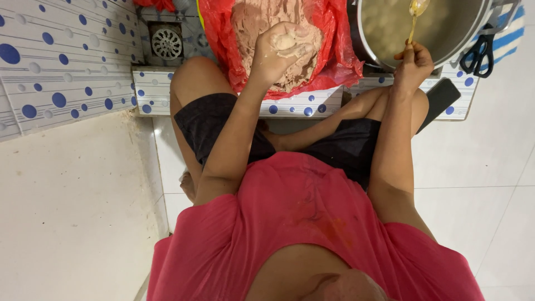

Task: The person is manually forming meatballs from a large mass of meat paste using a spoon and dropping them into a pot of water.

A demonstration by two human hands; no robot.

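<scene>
My left hand (280, 49) is cupped palm up over a red plastic bag (334, 56) and holds a small pale lump of dough (285, 41). The bag lies open with a large pinkish mass of dough (251, 17) inside. My right hand (412, 64) pinches the handle of a golden spoon (415, 14), whose bowl carries a bit of pale filling over a big metal pot (473, 28). The pot holds a pale mixture. I sit on the floor with my knees bent.
Black scissors (480, 54) lie at the pot's right side. A dark flat phone (443, 97) rests by my right knee. A round floor drain (166, 43) is set at the upper left, beside white tiles with blue dots (61, 67). A low tiled step (301, 106) runs under the bag.
</scene>
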